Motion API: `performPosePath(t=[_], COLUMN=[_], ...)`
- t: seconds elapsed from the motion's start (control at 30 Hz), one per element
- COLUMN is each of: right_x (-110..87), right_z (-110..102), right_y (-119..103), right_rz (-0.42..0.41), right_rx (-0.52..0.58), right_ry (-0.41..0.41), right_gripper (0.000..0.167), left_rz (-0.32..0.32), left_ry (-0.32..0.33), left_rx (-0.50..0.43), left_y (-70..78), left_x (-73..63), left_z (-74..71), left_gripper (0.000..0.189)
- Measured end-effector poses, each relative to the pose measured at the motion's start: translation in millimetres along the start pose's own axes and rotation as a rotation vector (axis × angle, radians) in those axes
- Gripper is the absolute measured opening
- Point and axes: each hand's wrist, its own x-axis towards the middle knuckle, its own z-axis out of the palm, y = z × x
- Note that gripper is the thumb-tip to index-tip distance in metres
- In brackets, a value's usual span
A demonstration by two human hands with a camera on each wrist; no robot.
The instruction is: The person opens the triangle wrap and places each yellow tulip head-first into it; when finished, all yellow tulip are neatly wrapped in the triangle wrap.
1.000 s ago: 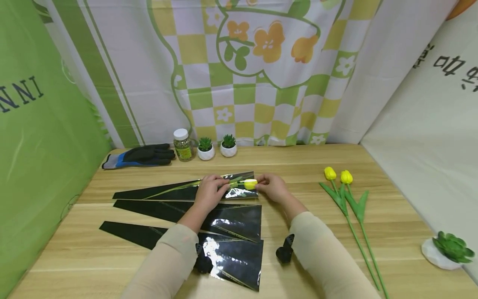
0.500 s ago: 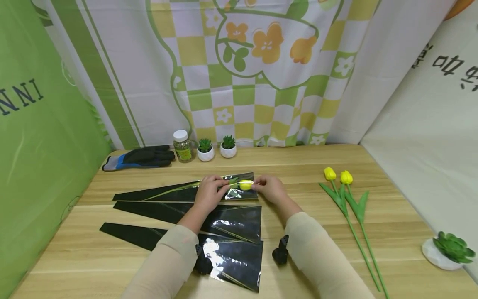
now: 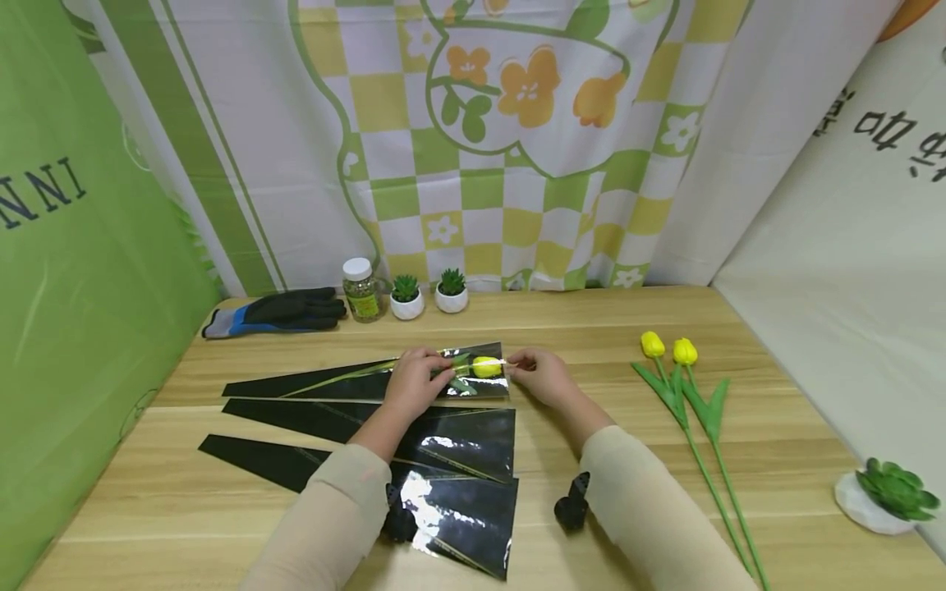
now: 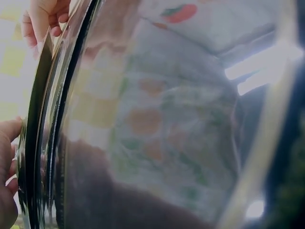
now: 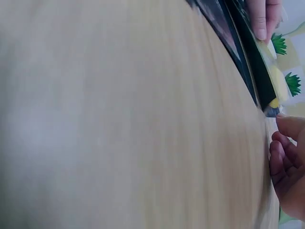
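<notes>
In the head view, a yellow tulip (image 3: 486, 367) lies along the farthest black flower sleeve (image 3: 296, 384), under shiny clear film. My left hand (image 3: 415, 379) presses on this sleeve, thumb and forefinger around the tulip's upper stem and leaves. At the wide end, just right of the bloom, my right hand (image 3: 539, 375) pinches the sleeve's edge. The right wrist view has the thumb at the sleeve's tip, with the other fingers curled below. Two more black sleeves, the middle sleeve (image 3: 458, 435) and the near sleeve (image 3: 473, 513), lie closer, partly under the left arm.
Two loose yellow tulips (image 3: 683, 351) lie on the table (image 3: 591, 328) to the right. Along the back stand a work glove (image 3: 284, 312), a lidded jar (image 3: 362, 291) and two small potted plants (image 3: 407, 297). Another potted succulent (image 3: 879, 497) is at the right edge.
The tulip's bloom has shifted slightly left, deeper into the sleeve. My right hand followed it left, then drew back right to the sleeve's edge. My left hand has stayed nearly still.
</notes>
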Motion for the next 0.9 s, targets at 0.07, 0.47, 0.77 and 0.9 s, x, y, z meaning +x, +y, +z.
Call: performPosePath(t=[0.07, 0.47, 0.77, 0.9], right_x=[-2.9, -32.9, -75.2, -94.7], right_z=[-4.4, -40.6, -82.1, -100.7], right_y=[2.4, 18.7, 31.1, 35.9], right_rz=[0.009, -0.006, -0.012, 0.000], right_rx=[0.009, -0.014, -0.035, -0.114], right_ry=[-0.001, -0.018, -0.056, -0.048], right_gripper=[0.024, 0.027, 0.031, 0.032], left_rz=[0.006, -0.008, -0.010, -0.002], left_ry=[-0.020, -0.148, -0.174, -0.163], left_rx=[0.011, 0.026, 0.055, 0.090], left_y=[1.7, 8.0, 1.7, -0.4], left_x=[0.7, 7.2, 16.7, 21.1], left_z=[-1.7, -8.6, -11.4, -13.3], left_gripper=[0.024, 0.030, 0.031, 0.031])
